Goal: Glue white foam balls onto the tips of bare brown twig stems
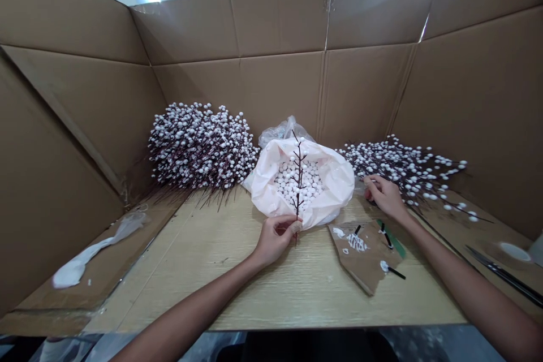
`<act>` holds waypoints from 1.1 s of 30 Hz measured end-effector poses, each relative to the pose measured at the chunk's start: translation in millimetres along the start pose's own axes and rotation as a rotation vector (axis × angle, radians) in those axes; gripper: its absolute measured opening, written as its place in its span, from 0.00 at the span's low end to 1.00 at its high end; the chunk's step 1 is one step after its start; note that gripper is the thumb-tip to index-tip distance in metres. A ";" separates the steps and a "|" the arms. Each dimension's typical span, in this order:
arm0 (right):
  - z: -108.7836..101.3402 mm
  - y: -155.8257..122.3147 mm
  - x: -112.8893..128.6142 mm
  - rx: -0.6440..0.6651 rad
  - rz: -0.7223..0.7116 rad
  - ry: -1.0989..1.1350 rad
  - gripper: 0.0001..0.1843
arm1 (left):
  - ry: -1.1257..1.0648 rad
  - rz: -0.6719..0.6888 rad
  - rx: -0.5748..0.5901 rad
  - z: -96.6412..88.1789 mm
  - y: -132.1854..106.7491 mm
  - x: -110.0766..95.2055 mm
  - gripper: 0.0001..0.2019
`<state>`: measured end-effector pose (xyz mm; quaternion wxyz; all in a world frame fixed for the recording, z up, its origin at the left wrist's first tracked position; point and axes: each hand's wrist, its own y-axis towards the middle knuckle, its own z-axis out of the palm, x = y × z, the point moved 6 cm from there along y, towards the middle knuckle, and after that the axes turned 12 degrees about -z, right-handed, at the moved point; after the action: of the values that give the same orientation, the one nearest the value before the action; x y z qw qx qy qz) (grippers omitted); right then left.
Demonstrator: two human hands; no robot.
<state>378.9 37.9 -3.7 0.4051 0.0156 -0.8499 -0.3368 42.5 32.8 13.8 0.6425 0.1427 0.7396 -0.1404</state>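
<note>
Upright, a dark twig (297, 203) stands between the left hand's (275, 239) fingers at the counter (169, 263).

Thumb and fingertips clamp its lower end, its branching top crossing in front of an open pale bag (341, 184) and hiding some of the white beads (313, 185) inside; the right hand (385, 197) has its fingers drawn close together beside the right-hand bunch of white-tipped stems (407, 167), covering part of it, and whether they grip anything cannot be told, while a fuller bunch (199, 147) lies left of the bag, a cardboard scrap (360, 270) with white smears (356, 242) and short black sticks (396, 274) sits just below the right hand, and scissors (503, 272) rest near a tape roll (515, 252) at far right.
</note>
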 end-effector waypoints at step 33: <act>-62.1 -82.4 16.7 -0.254 0.177 0.153 0.22 | 0.052 0.073 -0.065 -1.8 -3.0 -9.1 0.14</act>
<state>390.8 -65.5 -13.0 0.4955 -0.0852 -0.7651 -0.4023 41.0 30.5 23.1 0.6321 0.1522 0.7546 -0.0891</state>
